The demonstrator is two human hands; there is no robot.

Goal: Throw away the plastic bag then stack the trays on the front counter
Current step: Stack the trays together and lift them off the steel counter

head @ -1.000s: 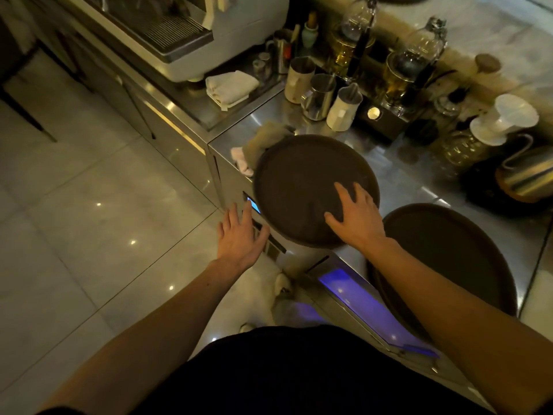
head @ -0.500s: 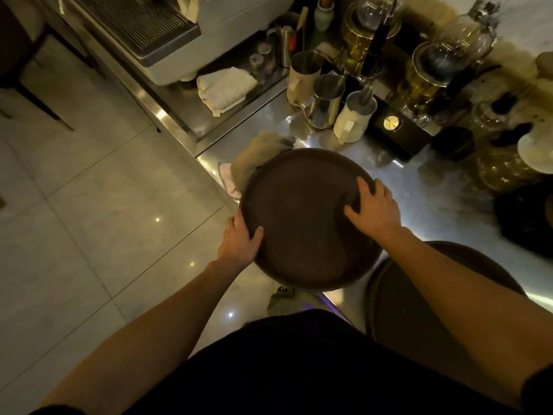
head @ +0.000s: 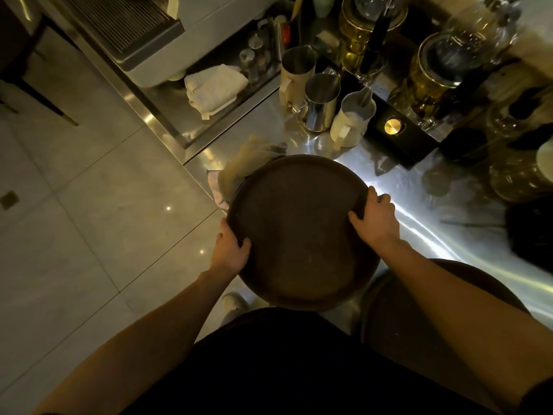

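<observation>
A round dark brown tray point(head: 299, 232) sits over the near left corner of the steel counter point(head: 398, 181), part of it hanging past the edge. My left hand point(head: 230, 253) grips its left rim and my right hand point(head: 375, 217) grips its right rim. A second round dark tray point(head: 386, 307) lies lower right on the counter, mostly hidden under my right forearm. No plastic bag is in view.
Crumpled cloths point(head: 248, 166) lie just behind the held tray. Three milk jugs point(head: 321, 103) stand further back, with glass siphon brewers point(head: 431, 76) and jars to the right. An espresso machine point(head: 155, 34) and a folded towel point(head: 214, 88) are upper left. Tiled floor point(head: 89, 220) lies left.
My left hand came in from beside the counter and took the tray's left rim. My right hand moved from flat on the tray to gripping its right rim. The tray has shifted toward me.
</observation>
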